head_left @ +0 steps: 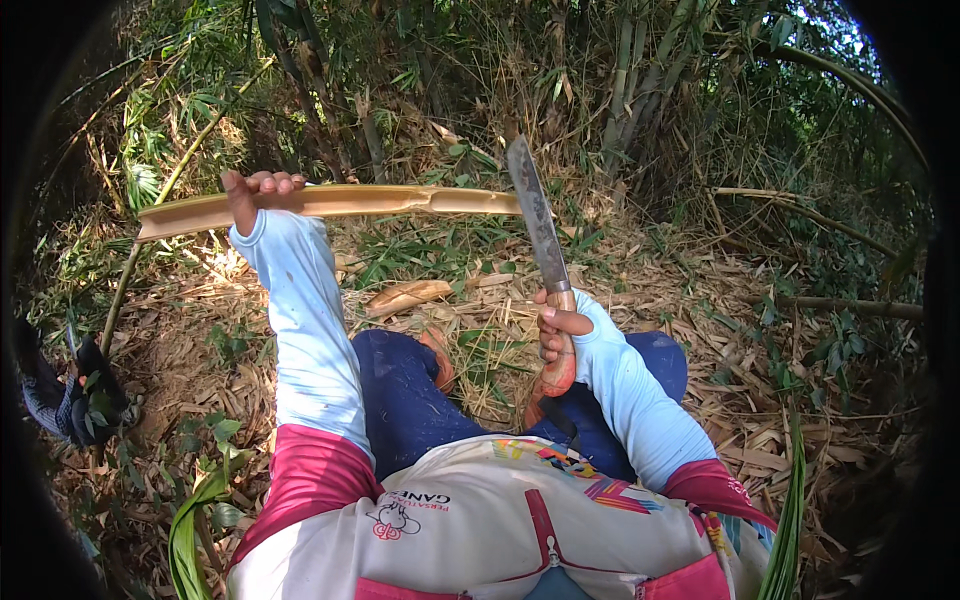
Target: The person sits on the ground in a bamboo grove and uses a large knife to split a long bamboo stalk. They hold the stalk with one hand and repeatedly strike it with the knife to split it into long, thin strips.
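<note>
My left hand (pixel 258 192) is closed around a long split piece of bamboo (pixel 390 200), held crosswise out in front of me. The bamboo's hollow inner side shows at its left end, and a node ridge stands out along its length. In my right hand (pixel 560 330) is a machete (pixel 540 220), gripped by its orange-brown handle (pixel 558 375). Its dark, stained blade points up and away from me. The blade's upper part meets or overlaps the right end of the bamboo; whether they touch I cannot tell.
Dry bamboo leaves (pixel 740 400) cover the ground. A brown bamboo sheath (pixel 408 296) lies just past my bent legs (pixel 400 375). Dense bamboo stems (pixel 625 80) stand ahead. A dark bundle (pixel 85 390) sits at far left, and a fallen stem (pixel 850 307) lies at right.
</note>
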{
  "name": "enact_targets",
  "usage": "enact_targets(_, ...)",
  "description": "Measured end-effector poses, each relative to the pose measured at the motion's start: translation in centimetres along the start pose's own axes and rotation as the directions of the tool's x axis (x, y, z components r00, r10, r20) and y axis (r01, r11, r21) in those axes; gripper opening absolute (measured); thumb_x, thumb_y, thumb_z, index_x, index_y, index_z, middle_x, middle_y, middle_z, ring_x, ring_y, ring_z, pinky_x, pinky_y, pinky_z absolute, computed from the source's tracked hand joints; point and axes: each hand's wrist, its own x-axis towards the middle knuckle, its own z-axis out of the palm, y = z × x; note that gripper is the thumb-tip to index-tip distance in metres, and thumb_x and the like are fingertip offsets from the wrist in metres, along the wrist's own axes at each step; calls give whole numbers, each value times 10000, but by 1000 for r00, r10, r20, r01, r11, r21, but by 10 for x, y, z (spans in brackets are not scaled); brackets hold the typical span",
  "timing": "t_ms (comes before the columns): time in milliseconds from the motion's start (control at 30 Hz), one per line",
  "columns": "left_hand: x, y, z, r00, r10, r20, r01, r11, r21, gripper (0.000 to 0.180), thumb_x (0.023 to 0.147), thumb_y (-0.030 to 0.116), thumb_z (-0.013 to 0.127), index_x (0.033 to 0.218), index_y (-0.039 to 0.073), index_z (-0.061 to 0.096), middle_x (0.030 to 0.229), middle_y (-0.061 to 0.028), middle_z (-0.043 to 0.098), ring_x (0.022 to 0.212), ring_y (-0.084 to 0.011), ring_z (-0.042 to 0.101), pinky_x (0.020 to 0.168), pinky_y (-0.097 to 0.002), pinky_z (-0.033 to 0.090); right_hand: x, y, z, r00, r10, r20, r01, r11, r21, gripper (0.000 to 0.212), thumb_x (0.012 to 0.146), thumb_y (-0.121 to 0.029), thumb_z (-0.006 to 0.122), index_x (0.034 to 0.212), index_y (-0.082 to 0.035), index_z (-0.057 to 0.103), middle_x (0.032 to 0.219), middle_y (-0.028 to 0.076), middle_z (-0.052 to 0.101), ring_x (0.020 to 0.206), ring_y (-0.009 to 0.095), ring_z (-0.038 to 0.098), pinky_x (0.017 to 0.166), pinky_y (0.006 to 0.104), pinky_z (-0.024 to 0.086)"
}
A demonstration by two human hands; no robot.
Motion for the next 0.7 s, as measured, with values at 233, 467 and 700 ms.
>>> enact_targets(233, -1, -13, -6, 984, 57, -172, -60, 998, -15, 461, 863, 576, 628, 766, 134, 718, 773, -80, 712, 698, -247, 657, 801, -483, 510, 22, 25, -18, 951, -256, -171, 174, 906, -386, 390, 812, -60, 714, 1123, -42, 480, 706, 44, 552, 531, 131, 530, 499, 300, 466)
enact_targets(467, -24, -52, 13, 987, 22, -162, -34, 997, -71, 535, 873, 615, 604, 834, 87, 682, 727, -74, 637, 688, -250, 614, 750, -429, 500, 24, -11, -2, 960, -203, -191, 68, 834, -547, 352, 796, -109, 728, 1068, -43, 514, 707, 28, 548, 530, 116, 526, 491, 270, 437)
enact_targets(700, 10, -53, 1, 994, -102, 43, 91, 975, 203, 484, 970, 535, 516, 735, 129, 635, 625, 8, 577, 590, -181, 547, 711, -400, 479, -62, -207, 92, 185, -938, 294, 852, 4, -524, 308, 911, -208, 658, 1142, -62, 515, 782, 56, 593, 675, 159, 610, 575, 316, 528)
